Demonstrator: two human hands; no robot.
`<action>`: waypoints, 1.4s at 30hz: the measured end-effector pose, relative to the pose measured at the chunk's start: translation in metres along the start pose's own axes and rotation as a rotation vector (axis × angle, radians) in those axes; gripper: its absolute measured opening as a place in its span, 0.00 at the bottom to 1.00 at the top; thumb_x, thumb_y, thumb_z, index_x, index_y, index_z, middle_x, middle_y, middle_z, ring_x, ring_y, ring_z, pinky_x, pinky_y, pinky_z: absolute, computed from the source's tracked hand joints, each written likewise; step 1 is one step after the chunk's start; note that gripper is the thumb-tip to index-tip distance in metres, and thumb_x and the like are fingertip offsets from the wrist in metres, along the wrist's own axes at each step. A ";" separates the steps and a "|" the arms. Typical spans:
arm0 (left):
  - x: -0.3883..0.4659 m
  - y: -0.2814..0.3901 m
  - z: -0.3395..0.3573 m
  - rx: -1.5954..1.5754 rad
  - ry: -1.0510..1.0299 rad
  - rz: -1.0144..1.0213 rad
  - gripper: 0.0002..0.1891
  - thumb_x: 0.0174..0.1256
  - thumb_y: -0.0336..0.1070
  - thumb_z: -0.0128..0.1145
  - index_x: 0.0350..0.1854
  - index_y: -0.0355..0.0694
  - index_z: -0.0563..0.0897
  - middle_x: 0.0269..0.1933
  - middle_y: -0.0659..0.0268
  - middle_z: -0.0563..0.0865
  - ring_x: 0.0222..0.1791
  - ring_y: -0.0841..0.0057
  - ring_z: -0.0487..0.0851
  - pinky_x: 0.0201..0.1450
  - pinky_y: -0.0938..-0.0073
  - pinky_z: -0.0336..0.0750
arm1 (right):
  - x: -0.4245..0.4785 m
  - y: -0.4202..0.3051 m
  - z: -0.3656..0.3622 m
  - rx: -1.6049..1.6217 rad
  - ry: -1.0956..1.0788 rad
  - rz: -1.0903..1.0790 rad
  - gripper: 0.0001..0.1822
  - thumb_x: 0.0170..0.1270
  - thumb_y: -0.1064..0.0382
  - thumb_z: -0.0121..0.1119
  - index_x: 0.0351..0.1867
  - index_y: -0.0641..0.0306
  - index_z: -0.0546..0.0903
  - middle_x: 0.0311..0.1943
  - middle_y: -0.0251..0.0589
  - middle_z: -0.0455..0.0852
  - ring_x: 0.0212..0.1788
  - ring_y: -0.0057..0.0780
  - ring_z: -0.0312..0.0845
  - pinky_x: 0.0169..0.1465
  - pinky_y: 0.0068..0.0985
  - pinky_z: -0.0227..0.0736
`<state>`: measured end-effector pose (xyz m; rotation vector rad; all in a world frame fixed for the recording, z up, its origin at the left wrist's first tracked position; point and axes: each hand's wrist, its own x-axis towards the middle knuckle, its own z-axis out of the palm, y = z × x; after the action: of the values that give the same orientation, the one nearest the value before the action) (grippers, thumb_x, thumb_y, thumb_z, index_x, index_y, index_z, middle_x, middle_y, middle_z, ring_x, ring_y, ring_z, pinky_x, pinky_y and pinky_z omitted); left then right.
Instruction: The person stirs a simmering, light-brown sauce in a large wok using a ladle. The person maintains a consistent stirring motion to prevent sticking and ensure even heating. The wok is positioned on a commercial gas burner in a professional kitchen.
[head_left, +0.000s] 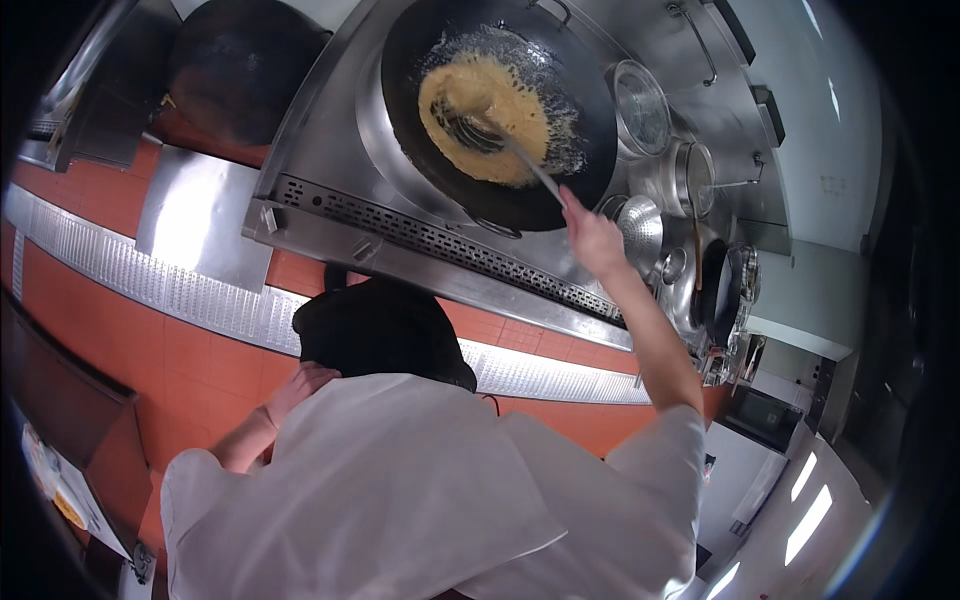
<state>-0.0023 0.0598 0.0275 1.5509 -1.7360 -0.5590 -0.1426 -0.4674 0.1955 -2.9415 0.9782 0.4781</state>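
My right hand (595, 234) grips the handle of a whisk (534, 166). The whisk's head sits in a yellowish-tan, thick mixture (517, 101) inside a large black wok (420, 161). Pale, lumpy residue coats the wok's wall around the mixture. Under the wok is a round metal ring (379, 127) on the stainless steel range (322, 142). My left hand (306, 386) rests at my waist against the black apron (382, 330), with no object visible in it. Part of that hand is covered by my white jacket.
Right of the wok stand a round strainer (643, 109), a metal pot (694, 176), a perforated ladle (640, 231) and a black pan (720, 292). A slotted drain strip (450, 240) runs along the range's front. Another large dark wok (244, 67) is at upper left. A floor grating (225, 281) crosses the red tiles.
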 end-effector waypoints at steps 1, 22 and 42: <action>0.004 0.002 -0.001 0.012 0.030 0.023 0.26 0.61 0.32 0.59 0.63 0.35 0.74 0.62 0.58 0.79 0.58 0.61 0.78 0.65 0.59 0.73 | -0.002 0.004 0.005 -0.022 -0.003 0.046 0.26 0.74 0.57 0.50 0.73 0.48 0.69 0.26 0.64 0.85 0.32 0.63 0.84 0.42 0.57 0.79; 0.023 -0.006 -0.006 -0.013 0.032 0.067 0.29 0.59 0.34 0.60 0.64 0.33 0.72 0.61 0.55 0.79 0.58 0.59 0.77 0.64 0.57 0.72 | 0.000 0.006 0.014 -0.041 0.037 0.114 0.24 0.74 0.55 0.52 0.70 0.50 0.72 0.27 0.62 0.86 0.33 0.60 0.85 0.41 0.56 0.80; 0.022 -0.027 -0.021 -0.073 0.033 0.095 0.30 0.59 0.33 0.62 0.65 0.34 0.70 0.60 0.53 0.78 0.57 0.57 0.77 0.63 0.55 0.72 | -0.003 -0.017 0.016 0.017 0.009 0.096 0.27 0.76 0.55 0.48 0.74 0.53 0.65 0.28 0.59 0.87 0.33 0.59 0.86 0.40 0.52 0.81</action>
<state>0.0313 0.0370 0.0264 1.4121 -1.7353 -0.5394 -0.1390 -0.4502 0.1796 -2.8950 1.1223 0.4568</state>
